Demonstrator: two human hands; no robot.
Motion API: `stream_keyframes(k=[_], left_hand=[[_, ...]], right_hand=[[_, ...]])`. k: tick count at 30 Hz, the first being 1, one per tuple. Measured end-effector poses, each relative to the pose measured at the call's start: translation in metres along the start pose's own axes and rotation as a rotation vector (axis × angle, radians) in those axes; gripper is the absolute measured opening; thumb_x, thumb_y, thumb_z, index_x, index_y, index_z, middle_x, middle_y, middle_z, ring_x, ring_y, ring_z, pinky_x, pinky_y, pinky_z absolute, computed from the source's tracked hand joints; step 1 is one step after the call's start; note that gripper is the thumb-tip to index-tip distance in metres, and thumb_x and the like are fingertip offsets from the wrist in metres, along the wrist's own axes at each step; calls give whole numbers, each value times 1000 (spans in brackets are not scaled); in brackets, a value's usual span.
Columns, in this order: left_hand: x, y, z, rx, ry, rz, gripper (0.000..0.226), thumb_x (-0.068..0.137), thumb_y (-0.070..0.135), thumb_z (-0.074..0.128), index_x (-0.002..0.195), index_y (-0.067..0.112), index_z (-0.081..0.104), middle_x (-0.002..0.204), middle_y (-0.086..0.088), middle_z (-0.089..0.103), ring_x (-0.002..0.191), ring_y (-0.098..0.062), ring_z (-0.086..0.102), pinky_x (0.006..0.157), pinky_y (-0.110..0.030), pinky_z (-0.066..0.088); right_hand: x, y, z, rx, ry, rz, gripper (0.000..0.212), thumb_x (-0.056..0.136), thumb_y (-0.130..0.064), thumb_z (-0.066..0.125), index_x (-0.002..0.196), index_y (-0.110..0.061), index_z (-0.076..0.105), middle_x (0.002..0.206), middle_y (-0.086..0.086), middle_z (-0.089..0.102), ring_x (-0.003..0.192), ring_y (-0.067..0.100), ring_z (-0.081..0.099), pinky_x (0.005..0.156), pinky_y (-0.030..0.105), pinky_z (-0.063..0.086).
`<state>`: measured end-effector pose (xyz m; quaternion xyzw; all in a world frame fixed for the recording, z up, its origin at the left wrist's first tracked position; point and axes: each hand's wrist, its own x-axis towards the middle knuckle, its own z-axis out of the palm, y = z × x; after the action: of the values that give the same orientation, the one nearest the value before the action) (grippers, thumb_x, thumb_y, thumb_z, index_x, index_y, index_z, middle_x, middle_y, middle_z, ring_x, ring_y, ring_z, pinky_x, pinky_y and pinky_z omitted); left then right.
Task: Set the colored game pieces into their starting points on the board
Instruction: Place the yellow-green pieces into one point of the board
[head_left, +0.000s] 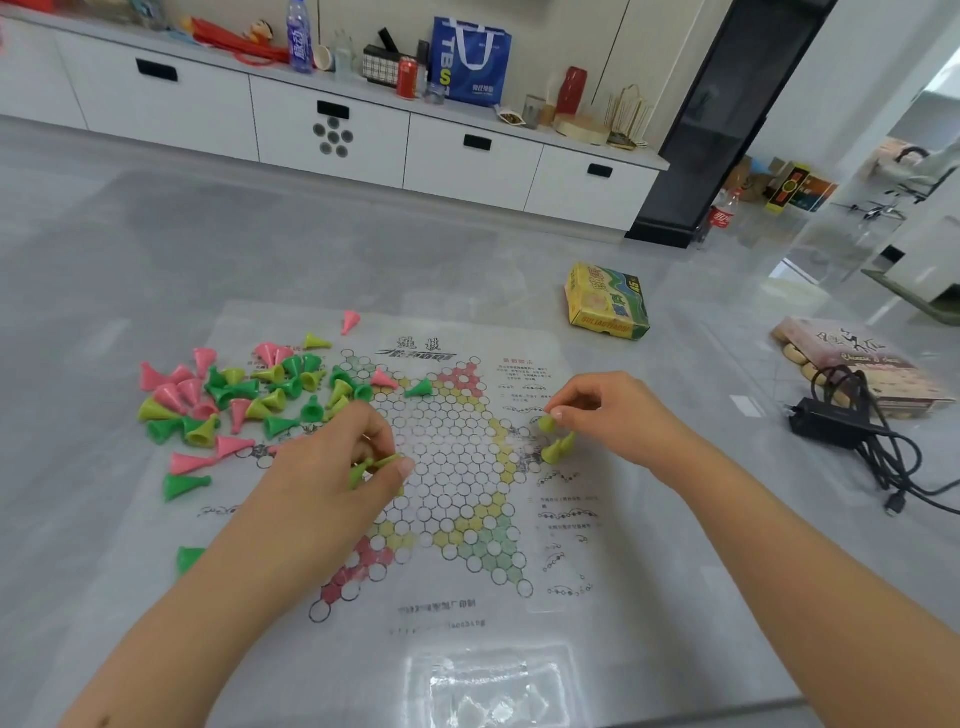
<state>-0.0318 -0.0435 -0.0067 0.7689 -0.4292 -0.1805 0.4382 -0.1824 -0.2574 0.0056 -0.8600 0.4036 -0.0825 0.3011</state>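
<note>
A: While the right hand (597, 410) pinches one yellow-green piece (546, 423) between thumb and fingertips, what is it there for?

B: Item one: that piece is held base-down just over the board (441, 467), at its 3 o'clock point. Two more yellow-green cones (558, 448) stand just beside it at 5 o'clock, so this looks like the yellow starting corner being filled.

A: And the left hand (337, 457)?

B: Item two: fingers curled round a small stock of yellow-green pieces (371, 467), probably a reserve to pass across.

A: Further out?

B: Item three: loose pile of pink, green and yellow pieces (234, 400) at the board's 10 o'clock, unsorted. Item four: stray green piece (420, 387) and pink piece (383, 379) lying on the board near 12. Item five: yellow game box (608, 301) at 1 o'clock, off the sheet.
</note>
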Motion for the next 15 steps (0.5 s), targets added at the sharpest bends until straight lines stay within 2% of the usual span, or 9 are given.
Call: stream_keyframes(k=[3,6,13,15], left_hand=[[0,2,2,-8,4,11,12,86,32,55,80,25,48,84,4,64,81,-14,61,66,-19,44],[1,2,2,-16,4,15,11,86,32,55,80,25,48,86,5,64,83,-8,59,66,-14,41],[1,1,1,5,-4,24,11,86,33,54,81,26,47,84,5,64,81,-13,61,66,-17,45],[1,1,1,8,5,30,12,87,33,54,81,26,47,83,5,63,80,-12,60,65,-14,43]], right_hand=[[1,1,0,-19,-22,17,8,85,-17,62,85,-19,70,80,-11,65,80,7,57,69,16,43],[2,1,1,-44,-41,14,8,85,-17,62,81,-21,68,77,-13,63,76,5,55,66,15,42],[2,0,4,-82,-47,-9,8,85,-18,62,84,-21,69,76,-15,62,71,1,53,58,10,38],[2,1,4,-96,-47,-14,8,85,-18,62,84,-21,69,75,-15,61,71,1,53,56,7,38]])
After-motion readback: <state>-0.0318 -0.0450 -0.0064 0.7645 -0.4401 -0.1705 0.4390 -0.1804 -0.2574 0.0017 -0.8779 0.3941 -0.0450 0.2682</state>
